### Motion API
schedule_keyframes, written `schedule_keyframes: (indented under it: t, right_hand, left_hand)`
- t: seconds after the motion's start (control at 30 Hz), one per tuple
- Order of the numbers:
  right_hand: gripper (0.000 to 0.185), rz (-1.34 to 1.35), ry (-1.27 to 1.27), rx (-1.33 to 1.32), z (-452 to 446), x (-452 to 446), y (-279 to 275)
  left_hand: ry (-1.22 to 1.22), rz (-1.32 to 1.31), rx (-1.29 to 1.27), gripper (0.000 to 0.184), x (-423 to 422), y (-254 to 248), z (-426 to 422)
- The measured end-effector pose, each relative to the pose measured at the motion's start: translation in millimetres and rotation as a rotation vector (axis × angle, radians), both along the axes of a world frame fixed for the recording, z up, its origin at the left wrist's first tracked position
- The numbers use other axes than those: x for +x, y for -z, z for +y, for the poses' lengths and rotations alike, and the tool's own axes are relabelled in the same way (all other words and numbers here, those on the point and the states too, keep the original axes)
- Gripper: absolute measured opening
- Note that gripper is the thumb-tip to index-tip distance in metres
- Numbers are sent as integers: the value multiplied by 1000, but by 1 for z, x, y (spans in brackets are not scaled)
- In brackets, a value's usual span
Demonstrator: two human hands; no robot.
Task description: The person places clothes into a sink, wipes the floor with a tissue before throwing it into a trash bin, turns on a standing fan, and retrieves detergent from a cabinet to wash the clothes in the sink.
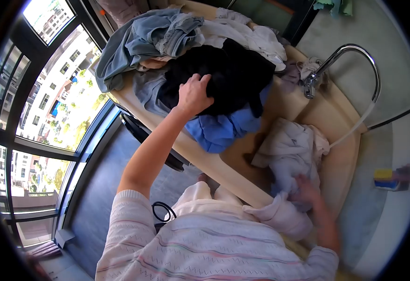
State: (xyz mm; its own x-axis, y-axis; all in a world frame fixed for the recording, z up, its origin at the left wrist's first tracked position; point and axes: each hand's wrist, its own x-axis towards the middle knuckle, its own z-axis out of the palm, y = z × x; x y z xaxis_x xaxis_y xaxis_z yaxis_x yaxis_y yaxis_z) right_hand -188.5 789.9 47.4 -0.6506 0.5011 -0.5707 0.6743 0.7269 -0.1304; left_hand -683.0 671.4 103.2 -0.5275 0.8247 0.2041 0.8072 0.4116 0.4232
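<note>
My left hand (194, 95) is on a black garment (223, 70) at the middle of the laundry heap, its fingers closed into the cloth. Beneath the black cloth a blue garment (223, 129) hangs toward the sink's inner edge. My right hand (306, 189) is blurred by motion and lies against pale, wet-looking clothes (291, 145) in the basin of the beige sink (352, 161). A light pink cloth (282, 216) drapes over the sink's front rim, just below that hand.
Grey-blue clothes (144, 40) and white clothes (247, 40) are heaped behind the black garment. A chrome faucet (345, 49) arches over the basin from the right. Tall windows (50, 98) line the left side. A sponge (383, 176) sits at the right.
</note>
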Motion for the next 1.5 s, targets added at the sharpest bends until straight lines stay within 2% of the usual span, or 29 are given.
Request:
schedule_keyframes:
  t: [0.07, 0.13, 0.17, 0.23, 0.33, 0.43, 0.47, 0.5, 0.53, 0.6, 0.63, 0.67, 0.77, 0.87, 0.93, 0.97, 1.0, 1.07, 1.17, 1.2, 1.27, 1.33, 1.37, 1.4, 1.43, 1.47, 1.5]
  right_hand:
    - [71, -313, -35, 12, 2, 19, 36]
    - [58, -446, 203, 99, 43, 79, 74]
    - [51, -453, 350, 146, 60, 107, 86]
    - [39, -282, 473, 235, 69, 127, 78]
    - [31, 204, 53, 369, 2, 9, -29]
    - [43, 657, 20, -223, -31, 5, 26]
    - [43, 464, 48, -317, -36, -2, 30]
    - [43, 275, 83, -350, -31, -6, 28]
    - [43, 213, 133, -381, -22, -4, 23]
    - [42, 288, 296, -439, -6, -3, -3]
    - [42, 384, 393, -474, 2, -6, -14]
    - [42, 509, 492, -517, 11, -14, -30]
    - [42, 947, 711, -726, 23, -61, -67]
    - [42, 1170, 780, -992, 17, -117, -79]
    - [42, 1067, 751, -1089, 14, -141, -76]
    - [42, 966, 740, -1109, 11, -148, -70]
    - [36, 746, 548, -957, 18, -152, -55]
    - [36, 788, 693, -1234, -2, -167, -42]
    - [37, 722, 1124, -1512, -11, -173, 9]
    - [37, 726, 1019, -1406, -12, -176, 19]
    - [37, 743, 846, -1180, -14, -185, 28]
    - [37, 761, 735, -915, -19, -201, 25]
    - [36, 765, 688, -774, -20, -208, 22]
    - [36, 791, 729, -753, -23, -213, 21]
    - [35, 815, 768, -737, -27, -217, 22]
    - [35, 837, 800, -722, -27, -219, 22]
    - [35, 936, 859, -870, -19, -215, 45]
  left_hand:
    - [68, -74, 226, 52, 12, -12, 3]
    - [183, -192, 496, 40, 38, -47, 5]
    - [231, -230, 551, 40, 57, -59, 7]
    - [430, -598, 651, 34, 95, -69, 11]
    - [710, -708, 647, 32, 159, -87, 15]
    - [844, -1004, 597, 30, 201, -94, 24]
    - [878, -1128, 500, 27, 206, -96, 28]
    - [917, -1437, 525, 27, 213, -93, 33]
    - [942, -1746, 544, 26, 220, -90, 34]
    - [982, -2106, 325, 32, 227, -94, 25]
    - [976, -2178, 264, 38, 241, -89, 20]
    - [1084, -2254, 178, 40, 250, -88, 15]
    - [1027, -2411, 34, 39, 260, -69, 20]
    - [988, -2071, 150, 33, 232, -48, 36]
    - [1092, -1611, 58, 35, 196, -38, 37]
    - [1227, -1066, 53, 38, 172, -36, 38]
    - [1296, -515, 48, 40, 147, -33, 38]
    - [1043, -413, 235, 46, 105, -14, 32]
    - [601, 115, 190, 46, 45, -24, 20]
    - [447, 300, 152, 46, 31, -21, 20]
    - [277, 414, 134, 37, 2, -10, 26]
    - [221, 269, 93, 26, -13, -10, 30]
    - [223, 119, 170, 23, -17, -8, 32]
    - [222, -31, 241, 20, -16, -12, 37]
    - [216, -44, 358, 19, -6, -14, 36]
    - [239, -321, 411, 18, 10, -22, 35]
    - [251, -599, 456, 17, 32, -31, 34]
